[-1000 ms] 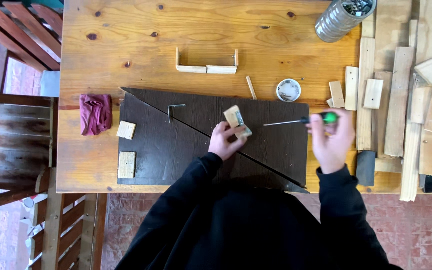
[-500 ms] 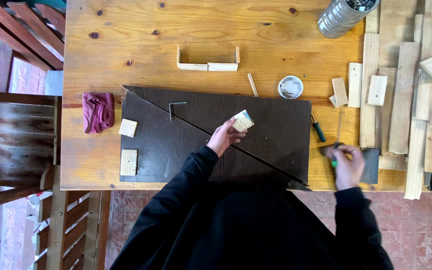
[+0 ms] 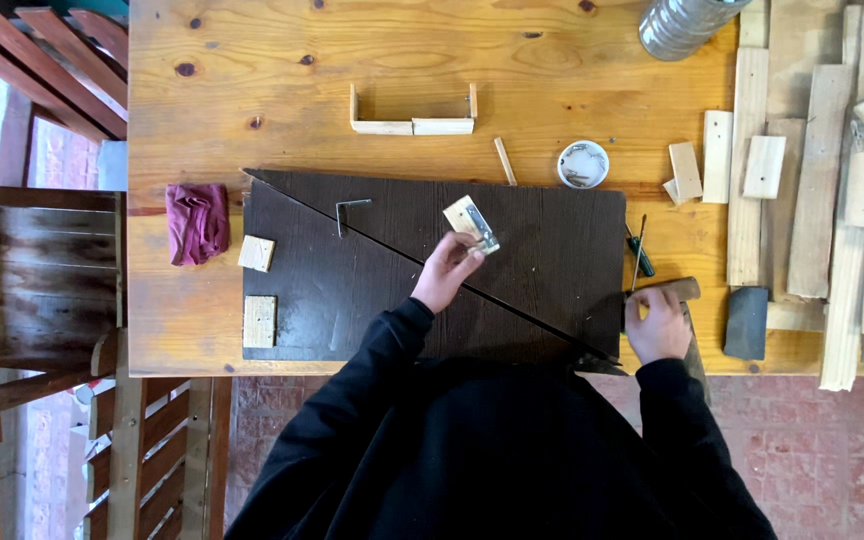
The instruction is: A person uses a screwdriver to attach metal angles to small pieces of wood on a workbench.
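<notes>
Left hand: the left hand [image 3: 445, 272] sat on the dark board [image 3: 372, 290], fingertips pinched on a small wooden block with a metal hinge [image 3: 471, 223], holding it tilted just above the board's diagonal seam.
Right hand: the right hand [image 3: 658, 325] was down at the board's right edge, fingers curled around the wooden handle of a hammer [image 3: 674, 291]; the hammer's head could not be made out.
Block: near the middle of the dark board, a little right of centre, in the left hand's grip.
Screwdriver: a green-handled screwdriver [image 3: 639, 251] lay loose on the table [image 3: 282, 60] just above the right hand, beside the board's right edge.
On the board: a bent metal bracket [image 3: 348, 208] lay upper left, and two small pale wood squares [image 3: 257, 253] sat at the left edge, one above the other.
Above the board: a U-shaped wooden frame [image 3: 412, 115], a thin wooden stick [image 3: 505, 161] and a small round white tin [image 3: 583, 164] lay apart from one another.
Left side: a crumpled red cloth [image 3: 197, 221] rested just beside the board.
Right side: a spread of wooden slats [image 3: 812, 170], with a dark flat block [image 3: 748, 322] near the right hand.
</notes>
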